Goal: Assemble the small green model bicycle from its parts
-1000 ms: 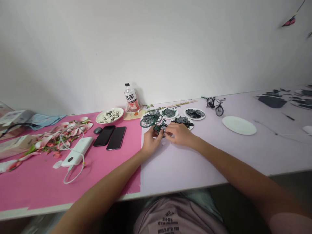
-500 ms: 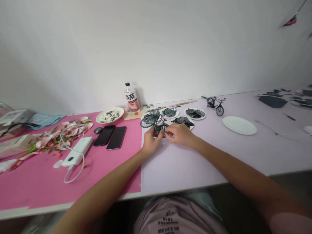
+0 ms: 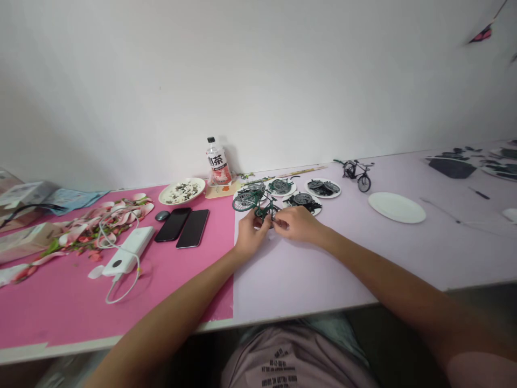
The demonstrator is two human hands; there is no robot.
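Note:
A dark green model bicycle is held just above the table, tilted, between my two hands. My left hand pinches its lower middle, near the pedals. With thumb and fingertips closed, my right hand grips the bicycle at the wheel on the right; whether a small part is also in those fingers cannot be seen. Behind the hands stand small white plates with loose bicycle parts: green pieces, dark flat pieces and grey-black wheels. Another model bicycle, black, stands upright farther right.
A white oval plate and a screwdriver lie to the right. Leftward are two phones, a white power bank with its cable, and artificial flowers. A bottle stands by the wall beside a bowl.
Both hands stay on the green bicycle in nearly the same place. My right hand's fingers have shifted very slightly at the wheel; the other things have not moved.

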